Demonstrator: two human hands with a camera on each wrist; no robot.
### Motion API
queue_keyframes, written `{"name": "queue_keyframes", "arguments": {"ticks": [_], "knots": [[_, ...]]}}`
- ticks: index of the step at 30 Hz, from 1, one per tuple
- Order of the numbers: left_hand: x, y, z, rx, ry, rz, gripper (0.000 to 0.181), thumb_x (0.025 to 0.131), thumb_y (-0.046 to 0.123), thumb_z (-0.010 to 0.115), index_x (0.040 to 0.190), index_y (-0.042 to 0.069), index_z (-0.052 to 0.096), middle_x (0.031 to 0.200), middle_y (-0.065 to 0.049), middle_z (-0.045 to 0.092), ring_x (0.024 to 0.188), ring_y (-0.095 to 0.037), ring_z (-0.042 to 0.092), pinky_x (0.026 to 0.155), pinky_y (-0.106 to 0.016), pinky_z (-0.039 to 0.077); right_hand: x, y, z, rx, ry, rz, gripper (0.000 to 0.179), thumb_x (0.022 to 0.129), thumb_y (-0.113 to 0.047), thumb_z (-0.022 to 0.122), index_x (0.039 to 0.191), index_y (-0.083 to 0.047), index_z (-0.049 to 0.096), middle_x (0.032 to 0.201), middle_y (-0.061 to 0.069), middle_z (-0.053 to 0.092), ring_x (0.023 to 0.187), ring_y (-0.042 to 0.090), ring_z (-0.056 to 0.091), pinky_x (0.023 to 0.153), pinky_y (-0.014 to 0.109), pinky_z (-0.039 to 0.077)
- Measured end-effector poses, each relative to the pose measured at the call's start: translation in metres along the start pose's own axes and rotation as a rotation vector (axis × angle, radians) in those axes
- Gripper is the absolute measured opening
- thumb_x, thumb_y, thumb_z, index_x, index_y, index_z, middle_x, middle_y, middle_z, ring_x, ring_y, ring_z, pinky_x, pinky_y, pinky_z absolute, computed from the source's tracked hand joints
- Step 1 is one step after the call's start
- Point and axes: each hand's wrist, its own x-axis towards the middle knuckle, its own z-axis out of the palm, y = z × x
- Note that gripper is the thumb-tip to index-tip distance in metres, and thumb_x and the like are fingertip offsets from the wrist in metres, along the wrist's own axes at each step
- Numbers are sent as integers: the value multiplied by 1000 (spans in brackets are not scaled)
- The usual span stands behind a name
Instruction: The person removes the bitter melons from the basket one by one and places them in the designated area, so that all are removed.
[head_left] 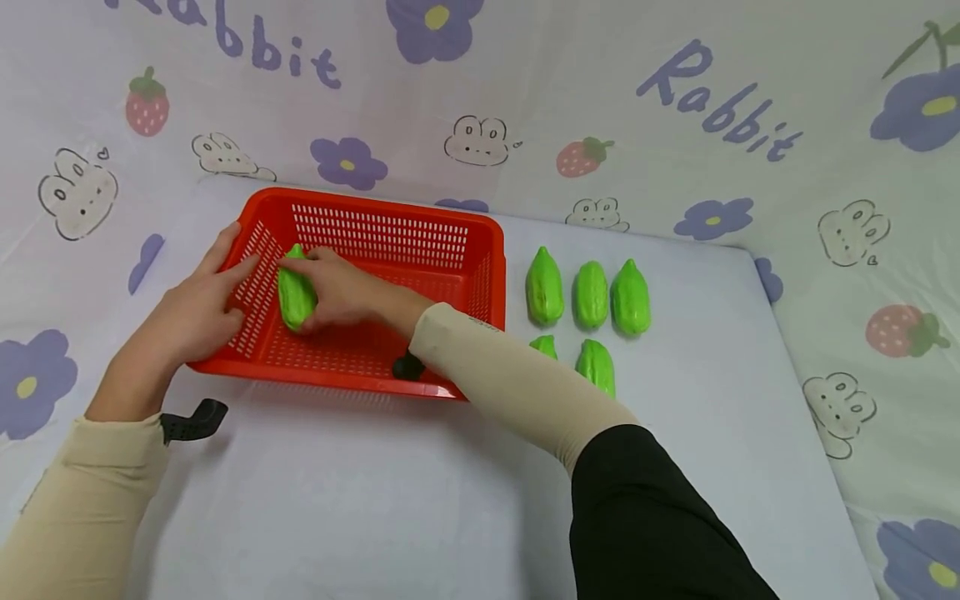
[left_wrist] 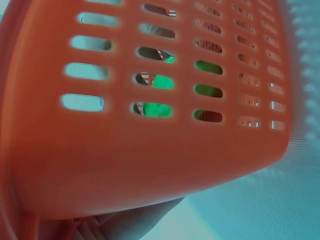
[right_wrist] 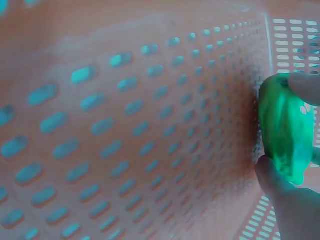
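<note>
A red slotted plastic basket (head_left: 390, 385) stands on the white table. Inside, near its left end, my right hand (head_left: 341, 287) holds a green ridged oblong fruit (head_left: 294, 293). The right wrist view shows the thumb and a fingertip (right_wrist: 272, 175) at opposite ends of this fruit (right_wrist: 286, 127), beside the slotted wall. My left hand (head_left: 197, 310) rests over the basket's left rim, with extended fingers reaching inside. Through the slots in the left wrist view, patches of the green fruit (left_wrist: 157, 110) show, and part of the left hand (left_wrist: 135, 220) appears below the basket.
To the basket's right, three similar fruits stand in a row, the middle one (head_left: 591, 296) the smallest. Nearer me are two more, one of them (head_left: 597, 367) partly covered by my right sleeve (head_left: 517, 375). A patterned cloth (head_left: 420, 100) hangs behind the table (head_left: 352, 500).
</note>
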Motion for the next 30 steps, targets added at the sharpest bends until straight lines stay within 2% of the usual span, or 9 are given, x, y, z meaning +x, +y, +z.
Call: {"name": "queue_keyframes", "arguments": {"ticks": [6,11,19,24,30], "knots": [[0,0,-1,9,-11,-5,78,93,-5,54,167,-6,28,180,-9,-19,128,-61,50,78,-57,55,-4,-4,-6,-31,6,19,98,89,-32,90,171,-23,37,172,10,25,139,14,39,102,17,43],[0,-2,3,9,-15,6,78,93,-5,54,167,-6,28,180,-7,-20,130,-62,49,79,-58,55,-12,-7,-11,-79,-1,29,98,90,-33,90,171,-21,37,174,11,22,146,15,35,104,18,43],[3,-1,0,-1,-7,14,79,92,-6,54,166,-6,29,180,-6,-20,128,-62,51,80,-60,58,-27,-15,-26,-107,-2,22,100,88,-33,91,171,-21,37,173,11,21,143,16,37,101,19,45],[6,0,-1,1,-21,3,80,92,-5,55,167,-5,29,180,-7,-20,132,-63,48,78,-58,59,-38,-17,-39,-120,26,9,99,88,-34,91,171,-21,38,171,10,24,139,15,39,98,19,46],[7,0,-3,7,-27,-9,81,91,-5,54,167,-5,28,179,-8,-21,136,-64,43,81,-62,58,-58,-18,-54,-131,32,-6,100,89,-34,90,172,-21,36,172,11,22,140,17,39,98,18,46]]}}
